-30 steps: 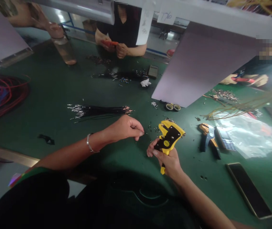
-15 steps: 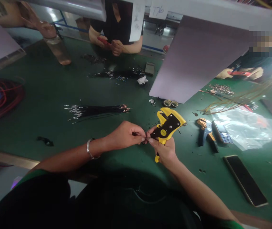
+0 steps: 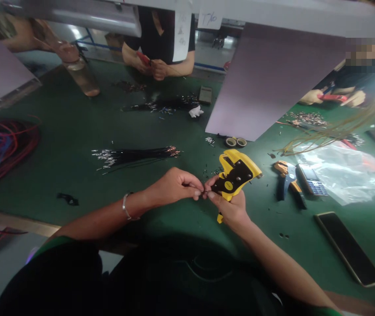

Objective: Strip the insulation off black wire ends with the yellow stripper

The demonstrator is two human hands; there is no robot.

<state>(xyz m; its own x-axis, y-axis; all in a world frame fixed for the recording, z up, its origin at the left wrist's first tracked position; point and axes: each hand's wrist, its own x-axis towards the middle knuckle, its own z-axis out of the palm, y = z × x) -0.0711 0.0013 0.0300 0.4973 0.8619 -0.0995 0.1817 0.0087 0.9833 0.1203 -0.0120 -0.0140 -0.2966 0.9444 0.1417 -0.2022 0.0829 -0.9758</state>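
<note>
While the left hand (image 3: 181, 186) presses thumb to finger at centre frame, whatever sits between the tips too small to make out, here's the right hand (image 3: 234, 206) just beside it, wrapped around the yellow pliers (image 3: 236, 175)! The pliers stand to the right of that pinch, long axis slanting from head at top to handle end at lower left. And the black wires (image 3: 135, 153), left of centre, lie crosswise, copper ends rightward, nearer the left hand.

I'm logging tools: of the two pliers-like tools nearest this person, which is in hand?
The yellow-and-black tool, held in the right hand; the orange-and-dark one lies on the green table beside the keypad device.
</note>
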